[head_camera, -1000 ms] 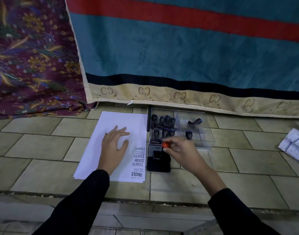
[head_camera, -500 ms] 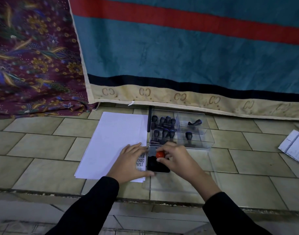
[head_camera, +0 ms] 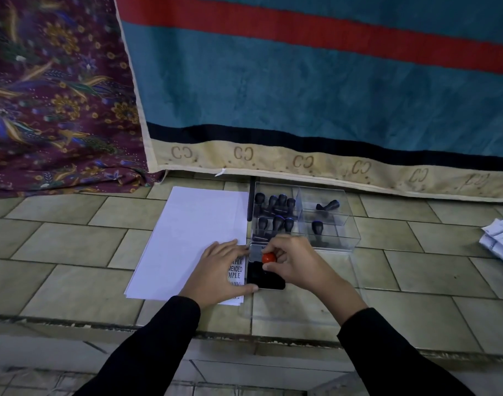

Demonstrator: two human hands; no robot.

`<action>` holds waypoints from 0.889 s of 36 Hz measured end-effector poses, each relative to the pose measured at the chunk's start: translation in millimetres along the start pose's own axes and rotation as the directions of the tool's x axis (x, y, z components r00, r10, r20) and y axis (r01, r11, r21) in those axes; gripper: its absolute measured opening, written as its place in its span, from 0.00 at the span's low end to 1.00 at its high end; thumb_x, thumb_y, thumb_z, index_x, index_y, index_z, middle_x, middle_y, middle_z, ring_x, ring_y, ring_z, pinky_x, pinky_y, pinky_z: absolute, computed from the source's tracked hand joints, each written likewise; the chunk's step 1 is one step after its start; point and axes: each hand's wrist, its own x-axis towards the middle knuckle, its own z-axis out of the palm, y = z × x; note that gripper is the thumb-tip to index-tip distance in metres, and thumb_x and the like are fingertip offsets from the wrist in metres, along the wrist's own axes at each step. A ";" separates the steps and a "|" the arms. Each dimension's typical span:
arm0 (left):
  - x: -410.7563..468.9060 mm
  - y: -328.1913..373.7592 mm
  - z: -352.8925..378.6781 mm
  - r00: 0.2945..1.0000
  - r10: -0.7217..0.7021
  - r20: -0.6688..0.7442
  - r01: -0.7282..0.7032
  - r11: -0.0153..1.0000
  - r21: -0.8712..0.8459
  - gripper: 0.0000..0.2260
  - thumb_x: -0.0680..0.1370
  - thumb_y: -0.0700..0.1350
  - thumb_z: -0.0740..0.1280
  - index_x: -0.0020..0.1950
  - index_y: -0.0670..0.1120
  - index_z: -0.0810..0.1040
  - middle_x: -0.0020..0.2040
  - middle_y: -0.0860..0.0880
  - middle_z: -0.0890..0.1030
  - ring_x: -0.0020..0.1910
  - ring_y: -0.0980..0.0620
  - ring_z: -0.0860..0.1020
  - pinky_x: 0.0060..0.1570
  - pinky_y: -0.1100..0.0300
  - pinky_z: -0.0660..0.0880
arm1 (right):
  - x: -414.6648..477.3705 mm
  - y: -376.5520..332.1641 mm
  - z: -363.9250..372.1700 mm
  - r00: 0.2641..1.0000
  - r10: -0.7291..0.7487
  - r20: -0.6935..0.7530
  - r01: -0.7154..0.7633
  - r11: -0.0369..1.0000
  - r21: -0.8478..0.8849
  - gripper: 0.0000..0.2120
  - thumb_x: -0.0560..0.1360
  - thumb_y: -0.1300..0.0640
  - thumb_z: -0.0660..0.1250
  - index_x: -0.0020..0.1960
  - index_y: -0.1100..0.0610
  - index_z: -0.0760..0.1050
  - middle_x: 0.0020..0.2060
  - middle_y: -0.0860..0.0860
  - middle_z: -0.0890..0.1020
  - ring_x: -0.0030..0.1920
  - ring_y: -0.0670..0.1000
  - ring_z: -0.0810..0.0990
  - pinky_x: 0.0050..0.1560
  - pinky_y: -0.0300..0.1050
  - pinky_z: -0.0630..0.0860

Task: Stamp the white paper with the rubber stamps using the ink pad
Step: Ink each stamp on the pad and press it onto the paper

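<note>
Grip: right hand (head_camera: 296, 264) pinches a red-topped stamp (head_camera: 269, 257), set down on the black ink pad (head_camera: 266, 280). The stamp face is hidden.
Brace: left hand (head_camera: 219, 270) lies flat with fingers straight, pressing the right edge of the paper (head_camera: 193, 230). Its thumb touches the pad's near corner.
Paper: white stack on the tiled ledge (head_camera: 73, 252), just left of the pad.
Risk, smear: the palm covers part of the printed words (head_camera: 235, 271). Wet ink would likely smudge.
Risk, slip: only the thumb holds the pad, so a hard push may shift it.
Risk, patchy print: a tilted stamp would ink unevenly.
Risk, knock: the clear box (head_camera: 330, 241) of spare stamps (head_camera: 276, 208) sits just behind the knuckles. A quick lift could bump it.
</note>
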 end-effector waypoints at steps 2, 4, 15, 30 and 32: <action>-0.3 0.5 -0.5 1.000 -0.002 0.004 0.002 1.000 0.000 0.36 0.65 0.72 0.67 0.69 0.56 0.70 0.70 0.63 0.68 0.74 0.63 0.57 0.74 0.59 0.47 | -2.1 -0.2 1.2 1.000 0.000 0.015 0.000 1.000 0.001 0.11 0.67 0.60 0.75 0.49 0.57 0.80 0.47 0.51 0.81 0.44 0.49 0.80 0.48 0.43 0.79; -0.5 0.9 -0.9 1.000 -0.004 0.009 0.004 1.000 0.004 0.36 0.65 0.71 0.68 0.69 0.55 0.70 0.70 0.63 0.68 0.74 0.63 0.57 0.74 0.58 0.47 | -3.8 -0.7 2.1 1.000 0.000 0.026 0.000 1.000 -0.005 0.11 0.67 0.60 0.75 0.48 0.57 0.80 0.47 0.51 0.81 0.44 0.49 0.80 0.48 0.43 0.80; -1.0 -0.7 -0.1 1.000 0.004 0.014 -0.004 1.000 0.005 0.38 0.64 0.74 0.65 0.69 0.56 0.69 0.71 0.63 0.68 0.74 0.63 0.57 0.75 0.57 0.48 | -7.4 -2.2 2.4 0.999 0.034 0.014 -0.035 0.999 0.011 0.11 0.64 0.60 0.77 0.46 0.58 0.81 0.43 0.50 0.81 0.42 0.50 0.80 0.44 0.39 0.79; 21.0 -33.7 -44.1 0.878 -0.404 -0.256 0.309 0.888 -0.340 0.13 0.81 0.45 0.62 0.65 0.50 0.75 0.67 0.53 0.75 0.72 0.56 0.64 0.72 0.53 0.62 | -27.8 7.2 24.5 0.992 0.050 -0.114 -0.035 0.991 0.129 0.22 0.71 0.57 0.73 0.64 0.56 0.75 0.53 0.51 0.78 0.45 0.42 0.79 0.48 0.19 0.71; 23.0 -39.4 -39.0 0.896 -0.376 -0.237 0.350 0.925 -0.146 0.14 0.81 0.45 0.61 0.67 0.48 0.74 0.71 0.50 0.72 0.75 0.51 0.61 0.74 0.48 0.56 | -25.3 7.9 23.3 0.991 0.039 -0.124 -0.026 0.994 0.103 0.20 0.71 0.57 0.72 0.62 0.56 0.76 0.52 0.51 0.79 0.44 0.43 0.78 0.47 0.19 0.71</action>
